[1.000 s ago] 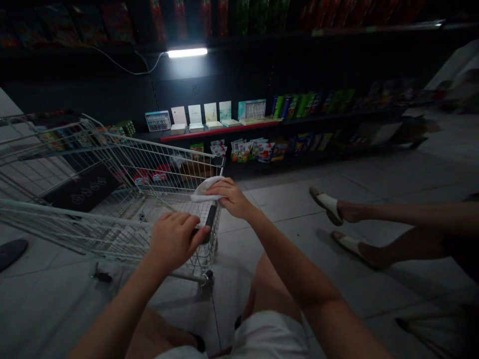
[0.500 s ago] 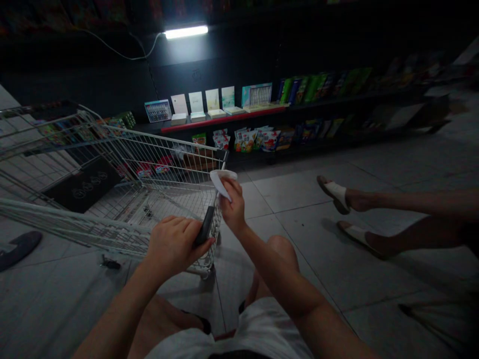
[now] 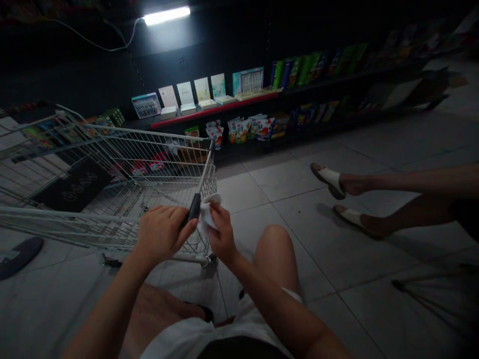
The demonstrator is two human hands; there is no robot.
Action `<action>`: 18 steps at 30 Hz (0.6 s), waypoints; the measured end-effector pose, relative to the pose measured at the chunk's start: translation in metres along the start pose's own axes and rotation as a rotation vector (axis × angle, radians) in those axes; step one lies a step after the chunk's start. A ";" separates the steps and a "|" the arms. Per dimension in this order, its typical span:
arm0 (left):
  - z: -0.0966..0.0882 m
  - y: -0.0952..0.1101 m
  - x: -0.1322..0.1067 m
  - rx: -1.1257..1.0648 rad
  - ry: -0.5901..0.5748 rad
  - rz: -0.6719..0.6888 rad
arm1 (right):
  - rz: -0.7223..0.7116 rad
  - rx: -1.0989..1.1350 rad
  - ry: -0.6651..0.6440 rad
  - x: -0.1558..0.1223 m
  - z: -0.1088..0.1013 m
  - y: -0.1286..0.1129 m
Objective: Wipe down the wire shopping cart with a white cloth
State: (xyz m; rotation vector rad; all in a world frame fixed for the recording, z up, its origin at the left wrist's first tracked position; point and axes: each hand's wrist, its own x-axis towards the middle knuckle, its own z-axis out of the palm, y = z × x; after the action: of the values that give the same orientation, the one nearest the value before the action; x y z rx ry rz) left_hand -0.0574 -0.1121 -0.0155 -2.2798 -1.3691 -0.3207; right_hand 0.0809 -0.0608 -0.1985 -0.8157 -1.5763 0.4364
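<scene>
A metal shopping cart [image 3: 149, 199] stands before me on the left, its wire basket tipping away toward the shelves. My left hand [image 3: 160, 232] is wrapped round the dark grip of the cart's handle [image 3: 194, 207]. Pinched in my right hand [image 3: 221, 229] is a white cloth or tissue [image 3: 207, 219], held against the handle bar just beside the left hand. The cloth partly hides the lower end of the bar. A black panel [image 3: 73, 184] with round logos lies at the cart's far end.
Behind the cart runs a dark shelf [image 3: 209, 113] with boxes, upright cards and snack bags [image 3: 243, 128]. A lamp [image 3: 166, 16] glows above. At right, another person's sandalled feet [image 3: 329, 179] rest on the tiles, near thin dark legs of a stand [image 3: 422, 299]. A shoe [image 3: 22, 257] shows at left.
My right hand has drawn the white cloth down along the handle toward me, closer to my left hand. My left hand keeps its grip. The view has shifted slightly.
</scene>
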 end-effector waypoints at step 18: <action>-0.002 -0.003 -0.006 -0.011 -0.066 -0.047 | -0.204 -0.042 -0.211 -0.064 0.017 0.006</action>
State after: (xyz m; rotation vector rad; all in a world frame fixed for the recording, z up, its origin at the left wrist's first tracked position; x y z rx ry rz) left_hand -0.0631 -0.1169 -0.0154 -2.2885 -1.4591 -0.2714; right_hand 0.0662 -0.0999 -0.2504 -0.6477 -1.8496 0.3512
